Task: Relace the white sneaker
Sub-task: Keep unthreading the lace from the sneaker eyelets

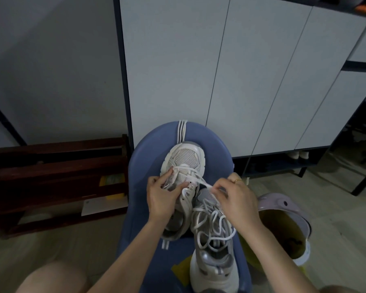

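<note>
We see the white sneaker [185, 166] lying on a blue padded seat [144, 166], its toe pointing away from us toward the tall pale cabinet doors [199, 70]. Its upper is white with a mesh panel over the toe, grey trim along the sides and a thick pale sole. A white lace [195, 177] crosses the lowest eyelets near the toe in one band, and higher up the eyelet rows stand bare, small dark holes showing along the edge.

Our left hand [160, 199] rests on the sneaker's left side, its fingers curled round the upper at the eyelet row, thumb lying across the tongue. Our right hand [237, 199] is just to the right, its fingers narrowed to a pinch on the free end of the lace, which runs taut from the eyelets to the fingertips. A ring [237, 180] sits on one finger of this hand.

A second sneaker [213, 240] lies touching the first, nearer to us, heel toward us, with loose white laces looped over its tongue. Right of the seat stands a lilac bin [283, 210] with its lid up. To the left is a dark wooden rack [55, 182] on the floor.
</note>
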